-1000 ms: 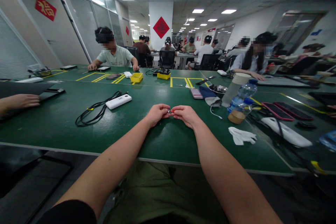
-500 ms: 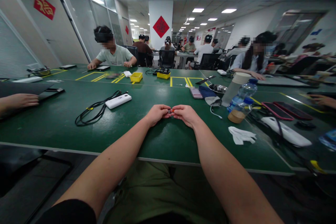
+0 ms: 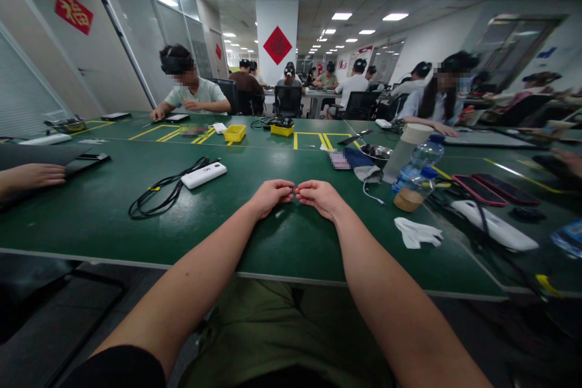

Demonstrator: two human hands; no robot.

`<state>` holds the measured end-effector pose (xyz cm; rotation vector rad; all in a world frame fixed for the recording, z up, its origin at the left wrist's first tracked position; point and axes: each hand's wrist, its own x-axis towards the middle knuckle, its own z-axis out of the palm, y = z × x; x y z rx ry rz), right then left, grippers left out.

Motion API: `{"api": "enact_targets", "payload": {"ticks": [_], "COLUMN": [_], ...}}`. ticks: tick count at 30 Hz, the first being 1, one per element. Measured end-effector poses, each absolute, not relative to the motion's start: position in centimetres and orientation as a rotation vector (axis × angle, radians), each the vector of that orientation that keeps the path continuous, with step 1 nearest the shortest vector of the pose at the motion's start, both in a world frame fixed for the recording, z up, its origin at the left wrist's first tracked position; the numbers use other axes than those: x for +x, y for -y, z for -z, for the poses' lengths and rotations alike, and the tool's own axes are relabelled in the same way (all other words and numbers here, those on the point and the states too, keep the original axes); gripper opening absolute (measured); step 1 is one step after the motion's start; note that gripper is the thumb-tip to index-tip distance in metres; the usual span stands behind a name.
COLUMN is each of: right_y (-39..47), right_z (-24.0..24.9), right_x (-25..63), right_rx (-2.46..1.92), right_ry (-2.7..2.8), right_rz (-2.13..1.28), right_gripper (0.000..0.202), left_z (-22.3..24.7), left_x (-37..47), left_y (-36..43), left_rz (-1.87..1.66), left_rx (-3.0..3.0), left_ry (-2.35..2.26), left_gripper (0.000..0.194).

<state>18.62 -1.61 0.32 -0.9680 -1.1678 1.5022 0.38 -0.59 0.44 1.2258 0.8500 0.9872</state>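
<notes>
Near the front of the green table (image 3: 182, 236), my left hand (image 3: 273, 197) and my right hand (image 3: 321, 197) meet almost fingertip to fingertip. The left fingers are pinched on a small dark piece (image 3: 292, 191), mostly covered by them. Between my right thumb and fingers is a small orange-red piece (image 3: 297, 191), too tiny to name. The two pieces lie very close together; whether they touch I cannot tell.
Left of my hands lies a white power bank (image 3: 204, 176) with a coiled black cable (image 3: 159, 194). On the right are a crumpled white tissue (image 3: 417, 233), plastic bottles (image 3: 411, 199), and a metal bowl (image 3: 377, 153). Yellow trays (image 3: 234, 133) sit farther back; co-workers sit around.
My fingers have shifted very slightly around the small pieces, and less of the dark and orange-red pieces shows. Both hands stay in nearly the same place.
</notes>
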Motion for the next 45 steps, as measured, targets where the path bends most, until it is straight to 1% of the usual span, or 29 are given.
{"api": "enact_targets", "payload": {"ticks": [5, 8, 15, 20, 24, 26, 32, 37, 41, 45], "right_y": [1.65, 1.77, 1.79, 2.0, 2.15, 2.09, 1.81, 2.03, 2.17, 2.13], "right_z": [-0.23, -0.34, -0.67, -1.06, -1.19, -1.07, -0.66, -0.8, -0.95, -1.06], "right_x": [18.47, 18.28, 18.32, 18.14, 17.93, 17.96, 18.2, 17.96, 17.8, 17.86], "right_rx": [-0.943, -0.92, -0.922, -0.951, -0.979, -0.957, -0.925, -0.982, -0.961, -0.954], "right_ry": [1.16, 1.15, 1.117, 1.09, 1.073, 1.084, 1.123, 1.148, 1.138, 1.118], "right_rz": [-1.473, -1.466, -1.543, -1.533, -1.482, -1.47, -1.427, -1.393, -1.425, -1.445], "right_gripper": [0.02, 0.018, 0.004, 0.01, 0.016, 0.014, 0.013, 0.014, 0.011, 0.008], "left_z": [-0.55, -0.63, -0.55, -0.48, -0.7, -0.79, -0.82, -0.66, -0.49, -0.5], "left_x": [0.36, 0.44, 0.4, 0.34, 0.35, 0.35, 0.23, 0.16, 0.2, 0.27], "left_y": [0.74, 0.77, 0.52, 0.42, 0.7, 0.84, 0.8, 0.57, 0.46, 0.48], "left_rz": [-1.013, -1.004, -1.003, -1.007, -0.992, -0.981, -0.96, -0.959, -0.968, -0.987], "left_rx": [1.294, 1.278, 1.163, 1.153, 1.199, 1.229, 1.228, 1.178, 1.177, 1.164], "left_ry": [-0.835, -0.86, -0.854, -0.838, -0.863, -0.875, -0.86, -0.819, -0.829, -0.836], "left_gripper": [0.028, 0.023, 0.015, 0.014, 0.019, 0.021, 0.017, 0.024, 0.019, 0.018]}}
